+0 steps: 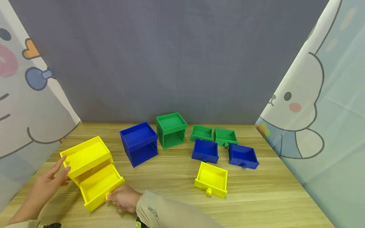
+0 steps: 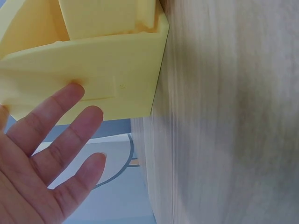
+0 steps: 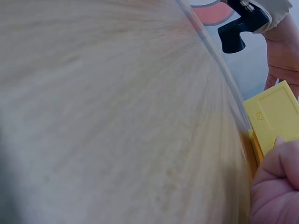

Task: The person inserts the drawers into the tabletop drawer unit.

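Note:
At the front left stands a yellow cabinet, with a yellow drawer sticking out of its lower opening, part way inside. My right hand pinches the small round knob on that drawer's front. On the cabinet's left side, fingertips of my left hand rest against the wall, the fingers fairly straight; the left wrist view shows that hand spread beside the yellow side wall. In the right wrist view, the drawer front appears above my curled right fingers.
A blue cabinet and a green cabinet stand behind, both with vacant lower openings. To the right lie a loose yellow drawer, two blue drawers and two green drawers. Printed cloths hang at both sides of the wooden table.

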A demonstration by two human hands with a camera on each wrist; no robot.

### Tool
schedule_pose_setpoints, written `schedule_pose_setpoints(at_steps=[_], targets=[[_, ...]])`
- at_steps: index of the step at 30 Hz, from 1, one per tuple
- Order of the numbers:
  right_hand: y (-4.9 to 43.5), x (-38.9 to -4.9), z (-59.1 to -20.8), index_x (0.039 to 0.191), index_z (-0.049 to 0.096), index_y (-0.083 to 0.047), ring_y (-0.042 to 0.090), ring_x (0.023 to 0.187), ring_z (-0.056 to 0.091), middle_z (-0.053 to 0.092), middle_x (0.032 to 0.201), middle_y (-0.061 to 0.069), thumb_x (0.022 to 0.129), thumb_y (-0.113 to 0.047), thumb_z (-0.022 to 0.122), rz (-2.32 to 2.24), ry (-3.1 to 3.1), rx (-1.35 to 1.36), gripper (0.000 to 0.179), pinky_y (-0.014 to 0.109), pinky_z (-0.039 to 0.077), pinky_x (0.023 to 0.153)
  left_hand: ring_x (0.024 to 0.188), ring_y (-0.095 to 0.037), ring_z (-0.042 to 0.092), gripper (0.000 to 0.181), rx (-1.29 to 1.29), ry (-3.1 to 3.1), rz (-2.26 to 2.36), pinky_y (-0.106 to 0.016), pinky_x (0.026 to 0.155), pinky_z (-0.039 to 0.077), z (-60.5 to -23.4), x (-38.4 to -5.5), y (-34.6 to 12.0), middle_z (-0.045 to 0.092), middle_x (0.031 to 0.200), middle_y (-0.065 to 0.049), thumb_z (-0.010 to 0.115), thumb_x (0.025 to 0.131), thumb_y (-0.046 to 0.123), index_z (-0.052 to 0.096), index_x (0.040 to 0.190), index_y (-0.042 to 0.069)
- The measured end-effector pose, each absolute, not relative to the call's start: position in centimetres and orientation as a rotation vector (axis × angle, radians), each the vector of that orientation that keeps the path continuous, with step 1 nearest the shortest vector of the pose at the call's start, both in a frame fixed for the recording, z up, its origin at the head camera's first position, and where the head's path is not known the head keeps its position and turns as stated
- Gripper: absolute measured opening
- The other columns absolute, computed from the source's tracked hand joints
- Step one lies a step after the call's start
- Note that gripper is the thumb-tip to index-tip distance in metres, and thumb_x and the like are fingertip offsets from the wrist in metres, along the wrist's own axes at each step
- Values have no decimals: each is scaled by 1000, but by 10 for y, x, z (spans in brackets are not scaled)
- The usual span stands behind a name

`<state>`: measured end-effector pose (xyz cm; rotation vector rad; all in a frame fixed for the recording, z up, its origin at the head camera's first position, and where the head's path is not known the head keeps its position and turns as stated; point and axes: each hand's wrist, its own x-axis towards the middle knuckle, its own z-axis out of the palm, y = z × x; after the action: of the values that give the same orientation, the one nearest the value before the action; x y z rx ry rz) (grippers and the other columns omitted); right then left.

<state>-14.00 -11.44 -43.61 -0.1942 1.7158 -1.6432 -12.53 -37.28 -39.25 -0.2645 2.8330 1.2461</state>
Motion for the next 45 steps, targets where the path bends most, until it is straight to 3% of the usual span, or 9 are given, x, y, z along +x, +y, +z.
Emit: schedule_pose_setpoints(at_steps=[7,11,20,27,31,37,43,45], targets=[[-116,-138,-435,84,67,3,7,43,17,29,49,-3,96,-5,52,-1672,1696,-192,20,18,14,41,71,-9,68,67,-248,2858,1235,-68,74,44,-392,-124,-371,56,116,-39,32,104,43,-10,149,15],[-116,-137,-435,87,67,4,7,43,17,30,50,-4,96,-5,51,-1684,1666,-191,20,18,13,42,72,-9,68,67,-223,2864,1244,-68,75,44,-394,-124,-371,43,127,-42,31,104,41,-10,149,14],[-118,-138,-437,86,67,3,6,43,17,30,50,-4,96,-5,52,-1701,1666,-160,20,18,13,42,72,-14,68,67,-221,2881,1235,-65,74,47,-396,-126,-371,42,126,-43,30,104,41,-7,150,8],[-120,-140,-434,83,68,2,7,42,19,31,49,-4,96,-8,54,-1622,1782,-162,21,17,17,40,72,-8,67,66,-219,2856,1268,-68,76,44,-397,-125,-372,29,134,-43,30,105,41,-10,149,12],[-123,-140,-431,79,68,1,7,42,20,32,49,-4,95,-9,57,-1569,1876,-173,23,17,19,39,72,-8,67,67,-232,2847,1260,-67,75,45,-395,-125,-371,38,130,-43,30,104,42,-10,149,11],[-126,-139,-428,73,66,0,8,41,21,35,49,-2,94,-11,59,-1477,1993,-210,24,18,20,39,74,-11,68,68,-241,2830,1234,-66,74,46,-392,-123,-370,37,130,-43,29,104,42,-12,148,10],[-127,-143,-423,73,68,-1,9,40,22,39,51,-3,94,-16,62,-1350,2161,-245,27,19,20,38,76,-20,69,70,-243,2844,1199,-62,75,48,-390,-125,-371,54,118,-40,30,104,44,-9,149,7],[-129,-143,-423,74,69,-1,9,39,22,41,52,-3,93,-16,63,-1351,2176,-227,25,19,21,38,75,-18,69,69,-246,2843,1212,-61,75,49,-390,-125,-371,50,121,-41,30,104,43,-8,149,7]])
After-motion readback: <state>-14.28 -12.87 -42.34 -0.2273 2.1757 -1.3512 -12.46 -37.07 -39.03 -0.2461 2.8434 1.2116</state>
